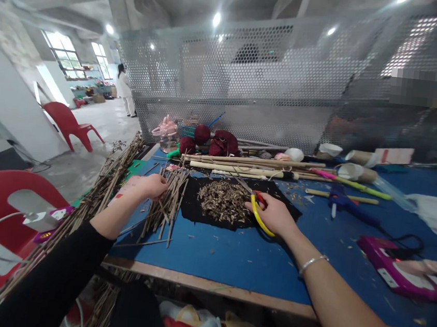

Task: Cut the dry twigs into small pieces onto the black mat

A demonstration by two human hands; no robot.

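My right hand [274,214] grips a pair of scissors [260,221] with yellow and red handles, the blades pointing up and left over a black cloth [194,210]. On that cloth lies a heap of short cut stem pieces [222,200]. My left hand [154,185] is closed at the upper left end of a loose bundle of thin dry stems [170,200]; its fingertips are bent inward, and whether a stem is pinched in them is hard to see. The bundle lies just left of the cloth.
Bamboo sticks [242,162] and dark red yarn balls [221,142] lie along the back by a perforated metal screen [228,71]. A blue glue gun [341,200] and a purple power strip [387,269] are on the right. Long stems [99,182] lean left, near red chairs [67,119].
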